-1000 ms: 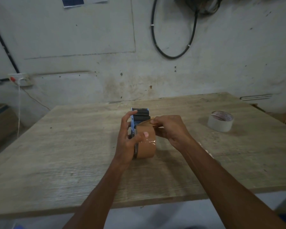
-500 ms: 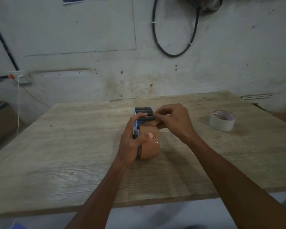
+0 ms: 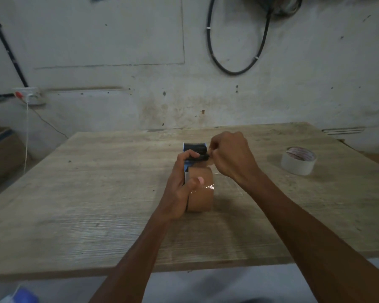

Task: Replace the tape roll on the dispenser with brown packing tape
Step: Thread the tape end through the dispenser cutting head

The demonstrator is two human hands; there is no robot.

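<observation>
A blue and black tape dispenser [image 3: 195, 148] stands on the wooden table [image 3: 96, 193] with a brown packing tape roll [image 3: 202, 193] mounted on it. My left hand [image 3: 179, 189] grips the dispenser's left side, thumb pressed on the brown roll. My right hand [image 3: 230, 156] pinches the loose brown tape end at the dispenser's black roller, just past the roll. A whitish tape roll [image 3: 298, 160] lies flat on the table to the right, apart from both hands.
The table's near edge [image 3: 184, 267] runs across the lower view. A stained wall stands behind the table with a black cable loop [image 3: 234, 71] hanging on it. A socket with a white cord [image 3: 27, 97] is at the left, above a cardboard box [image 3: 0, 149].
My right hand has moved away from me along the dispenser, drawing the brown tape end from the roll's top up to the black roller. My left hand keeps its grip.
</observation>
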